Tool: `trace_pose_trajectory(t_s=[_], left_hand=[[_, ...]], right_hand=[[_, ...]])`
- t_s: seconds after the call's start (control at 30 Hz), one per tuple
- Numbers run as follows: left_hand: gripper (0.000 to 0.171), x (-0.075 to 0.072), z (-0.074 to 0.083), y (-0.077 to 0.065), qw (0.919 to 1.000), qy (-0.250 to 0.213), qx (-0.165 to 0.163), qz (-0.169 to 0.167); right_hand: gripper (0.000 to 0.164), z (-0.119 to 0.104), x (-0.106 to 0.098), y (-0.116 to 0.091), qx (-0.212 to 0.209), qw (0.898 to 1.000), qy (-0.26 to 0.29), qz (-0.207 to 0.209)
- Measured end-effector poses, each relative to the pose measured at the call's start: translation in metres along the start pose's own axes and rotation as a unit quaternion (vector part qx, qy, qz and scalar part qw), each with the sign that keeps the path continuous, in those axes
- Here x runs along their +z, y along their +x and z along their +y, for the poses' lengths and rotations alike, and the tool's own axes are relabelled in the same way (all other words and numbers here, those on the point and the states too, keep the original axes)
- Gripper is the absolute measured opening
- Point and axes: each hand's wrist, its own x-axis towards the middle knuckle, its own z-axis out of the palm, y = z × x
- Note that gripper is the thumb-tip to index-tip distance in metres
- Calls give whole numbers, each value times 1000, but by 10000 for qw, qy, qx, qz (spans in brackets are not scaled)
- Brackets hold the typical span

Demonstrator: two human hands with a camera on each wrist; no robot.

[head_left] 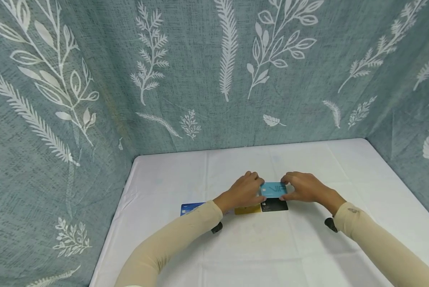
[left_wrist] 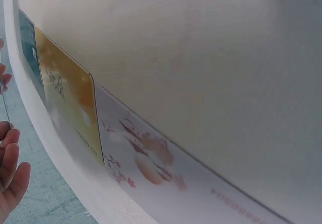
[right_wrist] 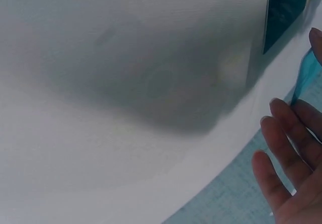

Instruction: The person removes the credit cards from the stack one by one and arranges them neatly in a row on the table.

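A light-blue plastic card (head_left: 273, 190) with a chip and large lettering is held between both hands, just above a black VIP card (head_left: 274, 205) in the head view. My left hand (head_left: 245, 190) pinches its left edge between thumb and fingers. At the opposite edge, my right hand (head_left: 302, 187) pinches it the same way. In the right wrist view, the blue card (right_wrist: 306, 75) shows edge-on at the right fingertips. A gold card (head_left: 248, 209) lies left of the black one, partly under the left forearm in the head view.
Further left lies a dark-blue card (head_left: 190, 208), partly covered by the sleeve. The left wrist view shows a white card (left_wrist: 146, 156) with a red floral print beside the gold card (left_wrist: 70, 93). A white cloth covers the table (head_left: 250, 255); a patterned grey-green curtain (head_left: 207, 71) hangs behind.
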Motion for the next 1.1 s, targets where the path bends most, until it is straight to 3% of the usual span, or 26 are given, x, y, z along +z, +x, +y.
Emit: trace_pose_trajectory(t_s=[0.67, 1.1], left_hand=[[54, 6, 17, 8, 9998, 112, 92, -125], [53, 7, 24, 11, 9997, 78, 231, 23]], right_hand=[[54, 15, -4, -19, -85, 10000, 16, -13], [54, 22, -6, -25, -84, 9999, 43, -46]])
